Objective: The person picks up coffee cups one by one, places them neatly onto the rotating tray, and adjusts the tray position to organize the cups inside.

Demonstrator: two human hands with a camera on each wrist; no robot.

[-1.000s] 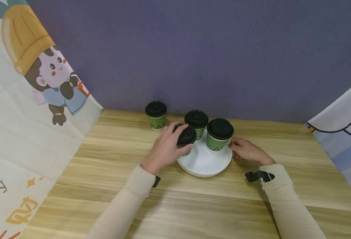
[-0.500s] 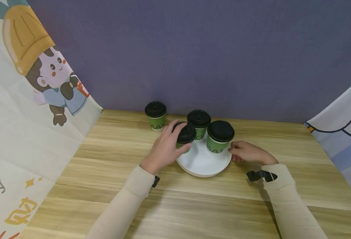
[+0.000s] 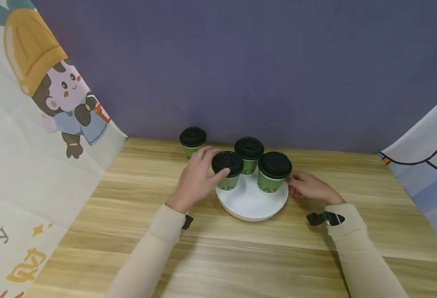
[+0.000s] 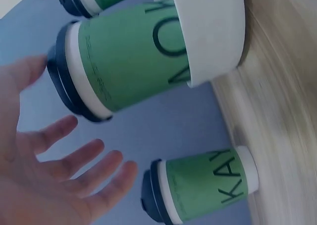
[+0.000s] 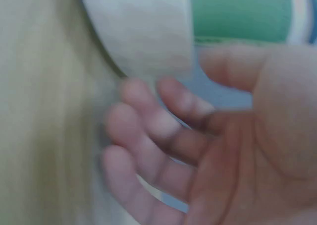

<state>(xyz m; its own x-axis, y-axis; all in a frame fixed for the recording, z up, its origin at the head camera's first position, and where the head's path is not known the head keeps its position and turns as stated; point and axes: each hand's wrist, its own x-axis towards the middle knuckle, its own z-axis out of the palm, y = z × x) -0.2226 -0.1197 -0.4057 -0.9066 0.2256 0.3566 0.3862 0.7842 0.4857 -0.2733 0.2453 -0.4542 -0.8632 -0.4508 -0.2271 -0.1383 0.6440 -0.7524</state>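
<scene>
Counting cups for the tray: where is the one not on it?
In the head view, the fourth cup stands on the table, left-rear of the white tray, behind the left hand.

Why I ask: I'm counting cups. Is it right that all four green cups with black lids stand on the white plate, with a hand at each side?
Not quite. Only three cups stand on the white plate. The fourth cup stands on the wooden table, behind the left hand, as the head view shows. The right hand is at the plate's other side.
</scene>
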